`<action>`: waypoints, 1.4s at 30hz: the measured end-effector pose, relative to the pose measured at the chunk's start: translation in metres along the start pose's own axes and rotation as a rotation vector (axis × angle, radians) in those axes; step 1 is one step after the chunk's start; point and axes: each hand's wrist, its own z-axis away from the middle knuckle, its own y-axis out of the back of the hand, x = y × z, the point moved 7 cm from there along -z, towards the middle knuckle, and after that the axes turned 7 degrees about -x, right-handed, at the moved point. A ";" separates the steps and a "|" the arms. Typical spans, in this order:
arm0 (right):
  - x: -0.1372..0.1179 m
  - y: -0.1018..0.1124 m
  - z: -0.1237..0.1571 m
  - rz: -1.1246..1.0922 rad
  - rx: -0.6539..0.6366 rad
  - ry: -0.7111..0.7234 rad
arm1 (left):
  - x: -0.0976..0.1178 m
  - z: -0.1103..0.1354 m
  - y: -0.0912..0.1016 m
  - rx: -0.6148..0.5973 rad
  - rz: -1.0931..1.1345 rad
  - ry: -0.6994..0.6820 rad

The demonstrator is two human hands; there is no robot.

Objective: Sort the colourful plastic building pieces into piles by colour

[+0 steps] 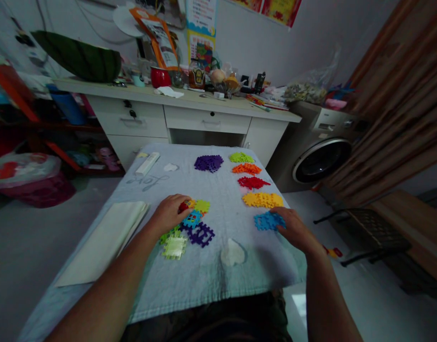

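Note:
My left hand point(170, 213) rests on a mixed heap of plastic interlocking tiles point(191, 225), fingers curled over a red tile point(183, 206) at the heap's top. My right hand point(293, 229) lies at the table's right edge with its fingertips on a pile of blue tiles point(268, 221). Behind the blue pile, sorted piles run away from me: yellow point(263, 200), red point(253, 182), orange point(246, 168), light green point(241, 157). A purple pile point(208, 163) lies at the far middle. All sit on a pale blue towel point(218, 266).
A folded cream cloth point(104, 240) lies at the left of the towel, a white tube point(147, 164) at the far left. A cluttered white desk point(175, 111) stands behind, a washing machine point(320, 152) to the right, a wooden bench point(411, 228) at far right.

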 end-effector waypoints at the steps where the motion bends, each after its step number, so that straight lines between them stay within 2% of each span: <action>1: 0.002 -0.002 0.001 0.004 -0.003 -0.010 | 0.000 0.000 0.001 0.002 0.003 0.004; 5: -0.001 -0.005 -0.003 0.037 0.013 -0.077 | 0.001 0.001 0.002 0.010 0.013 0.007; 8: -0.026 -0.002 -0.012 0.047 0.073 -0.059 | 0.001 0.000 0.002 0.022 0.029 0.014; 10: -0.060 -0.004 -0.021 0.019 0.071 0.041 | 0.000 0.000 0.004 0.041 0.037 0.025; 15: -0.171 -0.029 -0.041 -0.023 -0.117 0.371 | -0.004 0.000 0.011 0.092 0.031 0.052; 17: -0.209 -0.039 -0.048 -0.018 -0.155 0.483 | -0.007 0.002 0.013 0.110 0.027 0.061; 19: -0.234 -0.047 -0.056 -0.013 -0.151 0.531 | -0.010 0.002 0.013 0.115 0.019 0.072; 22: -0.253 -0.058 -0.068 0.023 -0.118 0.525 | -0.015 0.004 0.011 0.112 -0.008 0.107; 26: -0.257 -0.069 -0.075 0.061 -0.092 0.491 | -0.020 0.004 0.010 0.123 -0.028 0.138; 30: -0.247 -0.066 -0.078 -0.032 -0.052 0.480 | -0.020 0.003 0.008 0.104 -0.023 0.118; 33: -0.223 -0.055 -0.086 -0.223 0.062 0.392 | -0.020 0.004 0.009 0.097 -0.006 0.120; 37: -0.174 -0.043 -0.098 -0.417 0.220 0.194 | -0.020 0.004 0.008 0.102 0.095 0.131; 42: -0.137 -0.047 -0.104 -0.354 0.248 0.033 | -0.016 0.004 0.005 0.116 0.332 0.131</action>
